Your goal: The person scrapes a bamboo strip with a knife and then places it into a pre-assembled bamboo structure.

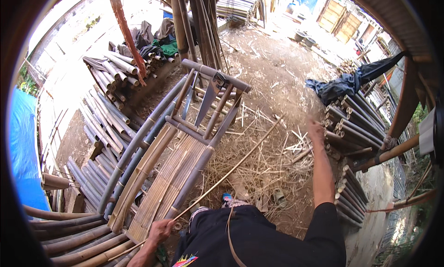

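Observation:
My left hand [161, 231] is closed around a long thin bamboo strip [231, 171]. The strip slants from low at the left, past my lap, out over the ground ahead. My right hand [316, 132] is stretched forward on the right, apart from the strip, near a stack of bamboo poles. Motion smears its fingers, so I cannot make out what it holds, if anything. Beside my left hand lies the slatted bamboo bench [173, 167], reaching away from me. A hand saw [206, 100] hangs from the bar of its raised far end.
Bamboo shavings [240, 167] litter the dirt ground before my feet. Cut poles [104, 123] are piled at the left, others [354, 123] at the right under dark cloth [340, 85]. Upright poles [203, 31] stand beyond the bench. A sandal [280, 197] lies near my feet.

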`<state>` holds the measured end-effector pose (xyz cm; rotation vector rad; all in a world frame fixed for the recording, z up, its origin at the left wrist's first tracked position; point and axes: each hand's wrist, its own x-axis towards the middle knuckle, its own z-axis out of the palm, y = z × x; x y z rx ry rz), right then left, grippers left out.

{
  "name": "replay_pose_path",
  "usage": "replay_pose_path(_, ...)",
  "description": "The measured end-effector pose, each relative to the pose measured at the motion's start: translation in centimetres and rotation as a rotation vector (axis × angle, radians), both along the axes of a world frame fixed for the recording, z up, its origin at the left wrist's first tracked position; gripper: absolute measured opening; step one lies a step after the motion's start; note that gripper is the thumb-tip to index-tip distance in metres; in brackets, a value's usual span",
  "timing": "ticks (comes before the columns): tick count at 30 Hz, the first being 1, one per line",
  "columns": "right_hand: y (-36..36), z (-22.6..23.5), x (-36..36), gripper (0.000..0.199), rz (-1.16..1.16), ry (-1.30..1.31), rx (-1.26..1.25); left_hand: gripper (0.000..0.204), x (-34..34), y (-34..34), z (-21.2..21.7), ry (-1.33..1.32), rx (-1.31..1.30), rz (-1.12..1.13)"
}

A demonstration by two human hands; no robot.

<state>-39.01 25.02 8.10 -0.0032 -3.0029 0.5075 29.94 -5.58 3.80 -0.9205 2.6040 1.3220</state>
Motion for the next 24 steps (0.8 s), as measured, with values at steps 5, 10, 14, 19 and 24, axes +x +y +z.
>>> replay_pose_path(5,1.2,1.9,-0.8,0.064,0.003,-0.136,-0.402,0.029,-3.0,-1.0,2.7,-0.158,0.150,0.034)
replay_pose_path(10,-10.8,2.2,15.1,0.031,0.265,-0.462,-1.291,0.040,-17.9,-0.8,4.1,0.082,0.972,-0.017)
replay_pose_path(14,-14.6,2.4,18.7,0.032,0.337,-0.227,-1.301,0.049,-19.9,-0.2,3.8,0.055,1.877,-0.016)
replay_pose_path(19,-14.5,4.1,17.5,0.040,0.382,-0.130,-1.128,0.043,-21.5,2.1,6.7,0.209,1.241,0.023)
replay_pose_path(24,-13.7,4.7,21.2,0.065,0.740,-0.027,-0.322,0.027,-24.2,2.0,7.7,0.301,0.492,0.074)
